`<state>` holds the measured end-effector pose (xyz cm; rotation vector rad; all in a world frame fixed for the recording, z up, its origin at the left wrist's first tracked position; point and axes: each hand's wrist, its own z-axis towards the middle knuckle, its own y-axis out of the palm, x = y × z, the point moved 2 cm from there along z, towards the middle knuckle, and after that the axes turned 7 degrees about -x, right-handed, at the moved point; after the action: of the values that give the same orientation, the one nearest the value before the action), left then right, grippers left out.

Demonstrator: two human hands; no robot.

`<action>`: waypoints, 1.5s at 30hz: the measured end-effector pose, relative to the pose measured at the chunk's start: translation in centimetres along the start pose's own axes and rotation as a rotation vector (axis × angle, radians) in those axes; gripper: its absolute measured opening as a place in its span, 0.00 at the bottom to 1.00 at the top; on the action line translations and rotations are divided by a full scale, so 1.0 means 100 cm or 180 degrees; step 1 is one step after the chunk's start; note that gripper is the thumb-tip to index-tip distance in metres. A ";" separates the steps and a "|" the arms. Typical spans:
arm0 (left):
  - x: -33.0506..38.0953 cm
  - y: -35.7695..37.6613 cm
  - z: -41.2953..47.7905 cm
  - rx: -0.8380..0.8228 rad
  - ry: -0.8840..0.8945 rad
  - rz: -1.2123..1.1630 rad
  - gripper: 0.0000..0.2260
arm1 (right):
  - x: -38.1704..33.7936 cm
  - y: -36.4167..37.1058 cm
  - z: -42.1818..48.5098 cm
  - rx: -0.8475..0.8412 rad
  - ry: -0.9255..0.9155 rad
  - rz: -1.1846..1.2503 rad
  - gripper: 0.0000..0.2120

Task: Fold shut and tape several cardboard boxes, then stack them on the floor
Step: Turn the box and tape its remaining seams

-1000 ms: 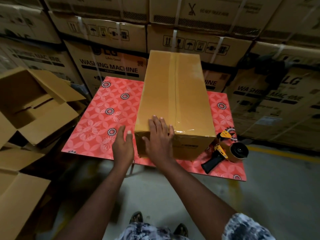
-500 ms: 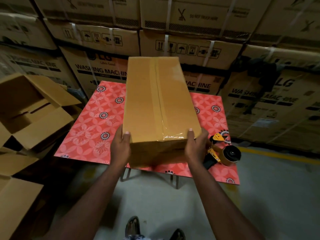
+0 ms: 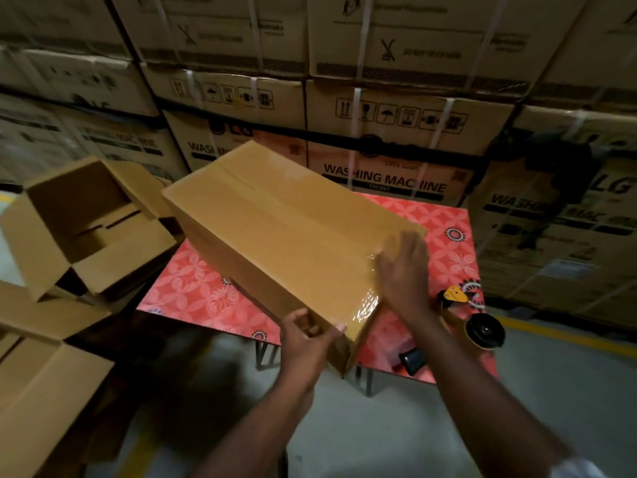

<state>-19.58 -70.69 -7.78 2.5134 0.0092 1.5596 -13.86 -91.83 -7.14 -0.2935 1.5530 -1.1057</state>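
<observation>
Left grip (image 3: 306,334): curled round the near bottom corner of taped cardboard box (image 3: 275,236).
Right grip (image 3: 403,270): blurred, fingers seemingly flat against the box's near right end, clasping nothing.
Box: tilted, raised above red patterned bench (image 3: 455,257), far end toward the left.
Tape dispenser (image 3: 482,331): near right on bench, just beside right forearm.
Open boxes (image 3: 86,225): left.
Washing-machine cartons (image 3: 396,181): far.
Likely risks: slip from a one-corner hold; far end clipping open boxes; forearm knocking dispenser off.
</observation>
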 end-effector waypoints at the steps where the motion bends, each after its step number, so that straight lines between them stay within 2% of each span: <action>1: 0.003 0.001 0.002 0.0008 0.0085 0.0106 0.27 | -0.013 0.011 -0.030 -0.0227 -0.0173 -0.0095 0.32; 3: 0.014 -0.002 0.002 0.0281 0.0720 0.0679 0.24 | -0.031 0.027 -0.090 -0.0497 -0.0553 -0.0195 0.34; 5: 0.025 -0.010 0.002 0.0498 0.1833 0.1310 0.17 | -0.034 0.032 -0.126 -0.0522 -0.0918 -0.0422 0.33; 7: 0.032 -0.017 0.010 0.0255 0.2521 0.1977 0.14 | -0.029 0.031 -0.131 -0.0483 -0.1137 -0.0602 0.33; 10: 0.034 -0.025 0.034 -0.0221 0.2639 0.2895 0.13 | -0.016 0.022 -0.114 -0.0679 -0.1232 -0.0517 0.33; 14: 0.042 -0.034 0.066 -0.0507 0.2533 0.3716 0.19 | 0.027 -0.015 -0.067 -0.1158 -0.1157 -0.0351 0.32; 17: 0.059 -0.046 0.105 -0.0447 0.2301 0.4062 0.22 | 0.062 -0.046 -0.023 -0.0925 -0.0917 -0.0207 0.27; 22: 0.110 -0.101 0.173 0.0368 0.1925 0.4205 0.25 | 0.038 -0.027 -0.014 0.0045 0.0206 -0.1058 0.28; 25: 0.134 -0.150 0.199 0.0793 0.1757 0.4067 0.25 | -0.005 0.013 -0.046 0.0094 0.0365 -0.1098 0.33; 28: 0.144 -0.183 0.214 0.0696 0.1833 0.3991 0.28 | -0.028 0.042 -0.061 0.0016 0.0300 -0.0869 0.38; 32: 0.144 -0.189 0.214 0.0703 0.1790 0.3501 0.26 | -0.026 0.049 -0.048 0.0018 0.0243 -0.0548 0.37; 36: 0.122 -0.180 0.186 0.0894 0.1846 0.3200 0.23 | -0.007 0.028 -0.002 -0.0055 0.0265 -0.0312 0.37; 38: 0.104 -0.169 0.156 0.0957 0.1927 0.2934 0.19 | 0.002 0.017 0.032 -0.0074 0.0372 -0.0236 0.37; 43: 0.065 -0.143 0.080 0.0341 0.2016 0.2487 0.17 | -0.006 0.003 0.088 -0.0207 0.1274 -0.0396 0.39; 45: 0.062 -0.145 0.064 0.0171 0.2059 0.2381 0.15 | -0.034 0.019 0.078 -0.0205 0.1133 -0.0643 0.37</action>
<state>-9.82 -56.78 -7.36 2.0084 -0.8891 2.5999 -5.23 -92.17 -5.68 -0.3144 1.9084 -1.3193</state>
